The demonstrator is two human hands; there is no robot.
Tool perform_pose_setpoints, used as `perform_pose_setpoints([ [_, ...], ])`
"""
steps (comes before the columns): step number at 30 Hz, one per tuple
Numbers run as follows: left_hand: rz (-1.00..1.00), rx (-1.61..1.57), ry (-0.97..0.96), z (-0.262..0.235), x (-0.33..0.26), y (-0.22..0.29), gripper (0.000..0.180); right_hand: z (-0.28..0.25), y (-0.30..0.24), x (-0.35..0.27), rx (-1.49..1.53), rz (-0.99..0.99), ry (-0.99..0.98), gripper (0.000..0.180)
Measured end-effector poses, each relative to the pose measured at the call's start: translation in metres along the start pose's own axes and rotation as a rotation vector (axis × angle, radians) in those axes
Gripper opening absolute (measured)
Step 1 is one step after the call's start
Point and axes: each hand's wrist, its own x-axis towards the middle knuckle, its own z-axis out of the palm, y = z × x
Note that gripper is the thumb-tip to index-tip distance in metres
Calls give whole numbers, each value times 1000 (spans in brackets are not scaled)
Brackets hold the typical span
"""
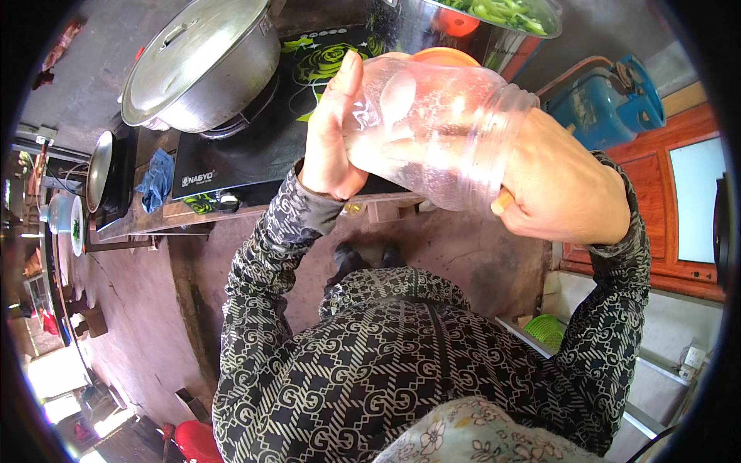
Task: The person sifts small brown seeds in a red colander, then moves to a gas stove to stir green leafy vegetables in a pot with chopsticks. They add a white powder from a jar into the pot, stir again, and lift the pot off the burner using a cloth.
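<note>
Clear plastic, cloudy with streaks inside: a wide-mouthed jar (432, 127) is held tipped on its side above the front edge of the bench (147, 220), mouth toward the person's right. The left hand (332, 135) cups the jar's base end, its grip pressed flat against the wall with the thumb up along the side. The right hand (563, 189) covers the mouth; its grip is closed around something thin and pale, perhaps a stick or handle, though only the tip (502, 202) shows and I cannot tell what it is.

To do this well, I would judge that the left hand should brace the base firmly so the jar does not roll, and the right should work straight along the jar's axis.

Around it: a black stove top (255, 147) with green flower print, a big steel pot (204, 65) with its lid on, a bowl of green vegetables (502, 15) just behind the jar, a blue cloth (157, 179), and a blue gas cylinder (610, 104) to the right. The bowl sits close enough to be knocked.
</note>
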Motion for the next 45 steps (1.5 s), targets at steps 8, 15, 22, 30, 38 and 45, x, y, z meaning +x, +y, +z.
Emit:
perform_pose_setpoints([
  [8,76,37,-114,3,-4,-2,48,-3,14,-16,128,-54,-234,71],
  [15,0,-10,-85,0,0,-5,48,-3,8,-3,36,-122,-250,80],
  [22,93,52,-31,0,3,0,48,0,18,-14,-23,-4,-52,46],
  [30,122,92,-6,0,3,1,46,-6,27,-13,-42,118,-172,20],
  [38,178,155,-29,1,2,0,45,-1,25,-12,-37,70,29,19],
  [45,157,143,-6,1,3,2,44,-5,22,-17,-123,145,22,20],
])
